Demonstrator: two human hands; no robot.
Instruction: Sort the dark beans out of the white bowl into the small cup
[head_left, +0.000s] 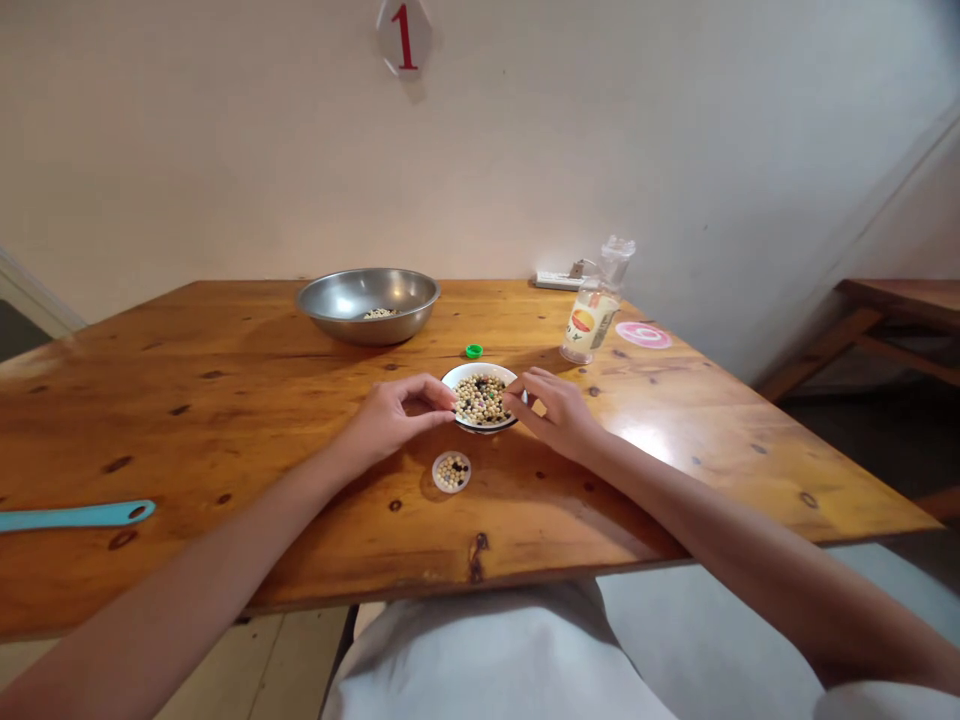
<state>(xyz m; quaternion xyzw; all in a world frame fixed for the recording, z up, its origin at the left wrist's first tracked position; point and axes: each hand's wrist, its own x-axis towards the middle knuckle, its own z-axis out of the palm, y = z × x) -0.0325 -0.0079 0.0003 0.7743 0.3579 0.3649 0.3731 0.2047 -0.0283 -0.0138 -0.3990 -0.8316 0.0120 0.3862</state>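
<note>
Left hand and right hand curled at a small white bowl of mixed beans
Both nearly closed at its rim, any held bean hidden; a small round lid of beans sits just nearer, a steel bowl beyond.

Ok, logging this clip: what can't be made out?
Head view:
- Whether the left hand and right hand hold anything: their fingers hide it.
- Beans in the white bowl: too small to count, partly behind fingers.
- Contents of the steel bowl: too small.
- Blue handle: cut off by the left edge.
- Bottle label: too small to read.
</note>
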